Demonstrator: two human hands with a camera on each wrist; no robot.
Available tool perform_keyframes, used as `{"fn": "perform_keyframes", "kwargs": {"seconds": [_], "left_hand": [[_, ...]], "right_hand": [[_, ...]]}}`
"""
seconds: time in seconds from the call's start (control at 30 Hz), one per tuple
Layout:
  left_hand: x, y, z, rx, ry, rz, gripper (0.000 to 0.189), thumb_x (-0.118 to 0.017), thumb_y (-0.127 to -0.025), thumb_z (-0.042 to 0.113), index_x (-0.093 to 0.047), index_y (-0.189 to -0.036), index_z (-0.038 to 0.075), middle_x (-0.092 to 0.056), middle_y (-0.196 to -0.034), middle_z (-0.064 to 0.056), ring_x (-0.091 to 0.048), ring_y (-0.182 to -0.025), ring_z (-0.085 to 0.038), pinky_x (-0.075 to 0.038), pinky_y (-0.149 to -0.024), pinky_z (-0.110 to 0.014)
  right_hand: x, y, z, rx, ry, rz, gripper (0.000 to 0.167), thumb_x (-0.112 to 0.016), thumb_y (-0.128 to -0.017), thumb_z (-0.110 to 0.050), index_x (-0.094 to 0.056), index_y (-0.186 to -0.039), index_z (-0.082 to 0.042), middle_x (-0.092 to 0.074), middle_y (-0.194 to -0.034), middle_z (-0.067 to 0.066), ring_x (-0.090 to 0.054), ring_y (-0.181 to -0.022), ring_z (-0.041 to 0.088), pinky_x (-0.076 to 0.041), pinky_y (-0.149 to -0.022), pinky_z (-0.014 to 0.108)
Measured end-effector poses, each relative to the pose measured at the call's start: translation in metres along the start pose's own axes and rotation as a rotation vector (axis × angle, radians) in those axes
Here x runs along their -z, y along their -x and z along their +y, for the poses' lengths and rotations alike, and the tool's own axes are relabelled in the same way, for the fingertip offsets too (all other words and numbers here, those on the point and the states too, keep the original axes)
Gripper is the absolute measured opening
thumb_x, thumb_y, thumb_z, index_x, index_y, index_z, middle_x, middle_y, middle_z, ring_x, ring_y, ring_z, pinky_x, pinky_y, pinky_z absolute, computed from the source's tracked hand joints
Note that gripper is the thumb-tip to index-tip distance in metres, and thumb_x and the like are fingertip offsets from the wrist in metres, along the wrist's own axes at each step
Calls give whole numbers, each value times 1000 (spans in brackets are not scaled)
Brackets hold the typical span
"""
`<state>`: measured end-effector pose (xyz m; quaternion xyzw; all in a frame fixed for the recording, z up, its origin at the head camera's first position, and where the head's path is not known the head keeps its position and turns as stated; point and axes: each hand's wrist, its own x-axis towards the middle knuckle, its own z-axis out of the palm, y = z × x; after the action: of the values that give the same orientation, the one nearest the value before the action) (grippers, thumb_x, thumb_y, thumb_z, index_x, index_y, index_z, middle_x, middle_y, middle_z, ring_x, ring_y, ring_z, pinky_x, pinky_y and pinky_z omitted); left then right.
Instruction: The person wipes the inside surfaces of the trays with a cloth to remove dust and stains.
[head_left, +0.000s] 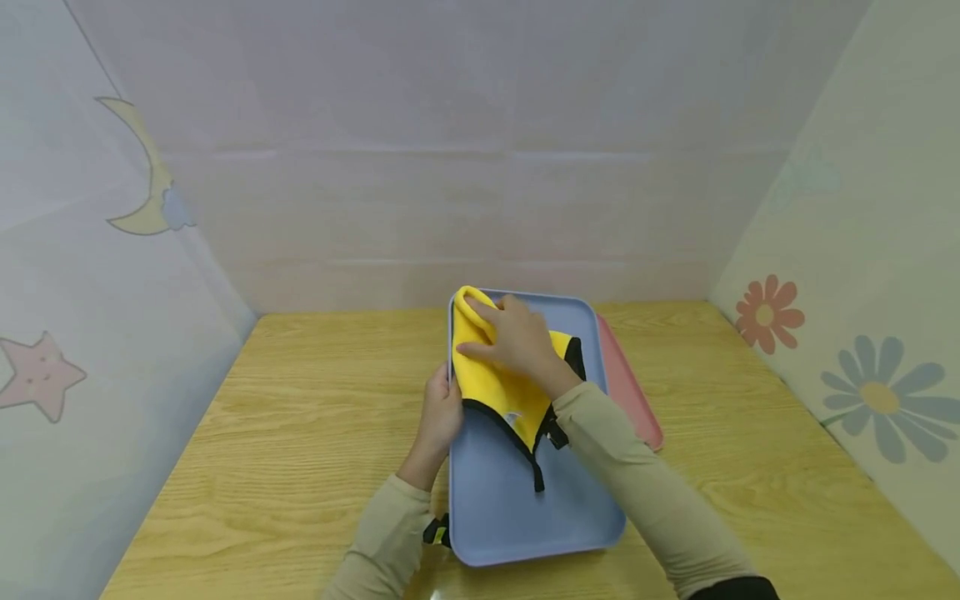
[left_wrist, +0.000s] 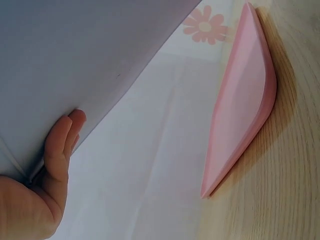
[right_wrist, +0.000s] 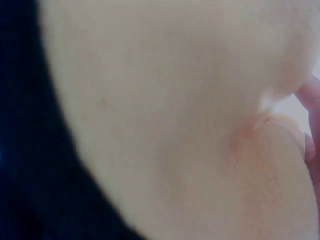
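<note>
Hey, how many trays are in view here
2: the blue tray, held up with the yellow cloth against it, and the pink tray, on the table, partly behind the blue one. Others may be hidden.

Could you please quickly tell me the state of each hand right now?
Left hand: holding the blue tray by its edge.
Right hand: open, touching the yellow cloth.

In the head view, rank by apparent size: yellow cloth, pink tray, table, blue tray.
1. Table
2. Blue tray
3. Yellow cloth
4. Pink tray, counting only its visible part
</note>
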<state>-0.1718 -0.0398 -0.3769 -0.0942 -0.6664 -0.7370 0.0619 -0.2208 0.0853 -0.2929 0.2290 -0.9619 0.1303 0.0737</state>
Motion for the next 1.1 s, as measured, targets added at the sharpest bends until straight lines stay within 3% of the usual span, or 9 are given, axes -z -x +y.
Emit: {"fn": "perform_keyframes", "kwargs": {"seconds": [0.2, 0.37, 0.57, 1.1], "left_hand": [[-2, -1, 0, -3, -30, 24, 27, -37, -97, 12, -52, -103, -10, -56, -81, -10, -54, -72, -12, -45, -64, -25], [-4, -2, -1, 9, -67, 42, 20, -39, -95, 5, -52, -94, -10, -51, -73, -5, -50, -67, -11, -43, -60, -22], [-5, -1, 1, 12, -75, 45, 21, -36, -95, 3, -52, -96, -11, -52, -75, -6, -50, -68, -11, -42, -61, -22], [-2, 1, -4, -59, -119, 29, 21, -37, -95, 2, -52, -99, -12, -53, -81, -10, -48, -73, -13, -42, -66, -27]], "right_hand": [[-1, 0, -11, -57, 74, -13, 62, -59, -82, -41, -38, -136, -21, -52, -100, 13, -49, -77, 24, -37, -65, 36], [-4, -2, -15, -111, 37, -22, 57, -59, -83, -33, -41, -135, -18, -48, -85, 9, -44, -58, 20, -34, -49, 27], [-6, -2, -18, -94, 11, 22, 47, -56, -83, -24, -49, -129, -15, -44, -75, 7, -40, -49, 18, -29, -42, 23], [-1, -3, -9, -135, 29, 22, 43, -53, -86, -25, -50, -127, -13, -47, -80, 11, -42, -51, 19, -33, -41, 25]]}}
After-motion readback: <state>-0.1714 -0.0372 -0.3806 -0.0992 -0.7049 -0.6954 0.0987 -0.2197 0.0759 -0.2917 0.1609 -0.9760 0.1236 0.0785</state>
